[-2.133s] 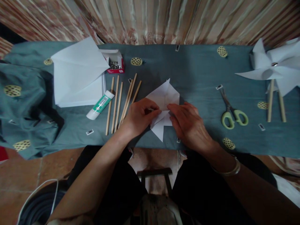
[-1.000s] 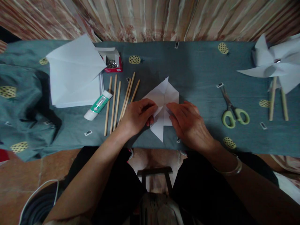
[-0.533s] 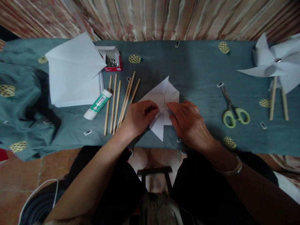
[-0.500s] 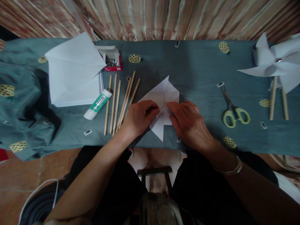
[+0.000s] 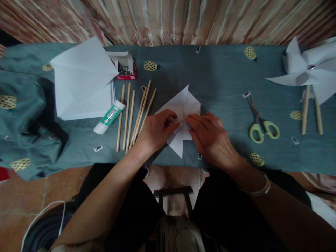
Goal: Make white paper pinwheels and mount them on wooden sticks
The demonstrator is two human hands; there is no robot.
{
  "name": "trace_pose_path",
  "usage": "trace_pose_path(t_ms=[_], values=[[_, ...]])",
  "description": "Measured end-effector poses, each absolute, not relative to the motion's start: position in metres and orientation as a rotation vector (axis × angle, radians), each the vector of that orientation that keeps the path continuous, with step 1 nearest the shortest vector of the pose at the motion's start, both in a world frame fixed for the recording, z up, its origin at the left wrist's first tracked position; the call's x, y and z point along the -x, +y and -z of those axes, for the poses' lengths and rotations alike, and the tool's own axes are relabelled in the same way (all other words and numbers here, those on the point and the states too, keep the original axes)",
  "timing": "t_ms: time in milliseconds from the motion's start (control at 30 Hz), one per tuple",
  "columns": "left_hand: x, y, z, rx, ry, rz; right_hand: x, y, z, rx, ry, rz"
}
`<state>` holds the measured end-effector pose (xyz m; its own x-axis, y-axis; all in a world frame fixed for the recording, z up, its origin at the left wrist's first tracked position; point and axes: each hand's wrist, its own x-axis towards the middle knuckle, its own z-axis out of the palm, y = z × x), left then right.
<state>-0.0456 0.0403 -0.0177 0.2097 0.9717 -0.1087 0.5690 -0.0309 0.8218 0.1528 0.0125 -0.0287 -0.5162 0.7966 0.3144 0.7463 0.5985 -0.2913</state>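
Note:
A white sheet of paper (image 5: 193,101), cut and partly folded into a pinwheel shape, lies on the cloth between my hands. One pointed corner aims away from me and another toward me. My left hand (image 5: 159,127) is closed over the paper's left side, thumb and forefinger pinching a flap near the middle. From the right, my right hand (image 5: 210,136) holds the paper down near its centre, fingers close together and the thumb at the lower edge. Both hands partly cover the sheet, so the flaps beneath the fingers are hidden.
Left of my hands lie several wooden sticks (image 5: 127,117), a glue stick (image 5: 109,118), stacked white paper (image 5: 81,80) and a red-and-white box (image 5: 126,71) of small metal pieces. Green-handled scissors (image 5: 261,126) lie to the right, before finished paper pinwheels (image 5: 315,75) on sticks. A patterned cloth (image 5: 223,87) covers the table.
My left fingers have lifted and shifted slightly at the pinched flap. My right hand stays on the paper, nearly unmoved, and everything else lies as before.

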Motion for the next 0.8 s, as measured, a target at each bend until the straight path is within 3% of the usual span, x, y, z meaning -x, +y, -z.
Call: trace_pose_path(t_ms=[233, 800], values=[[0.055, 0.039, 0.016, -1.522, 1.303, -0.691, -0.154, 0.013, 0.030, 1.246, -2.421, -0.201], [0.067, 0.040, 0.012, -1.730, 1.303, -0.640, -0.154, 0.014, 0.030, 1.239, -2.425, -0.184]])
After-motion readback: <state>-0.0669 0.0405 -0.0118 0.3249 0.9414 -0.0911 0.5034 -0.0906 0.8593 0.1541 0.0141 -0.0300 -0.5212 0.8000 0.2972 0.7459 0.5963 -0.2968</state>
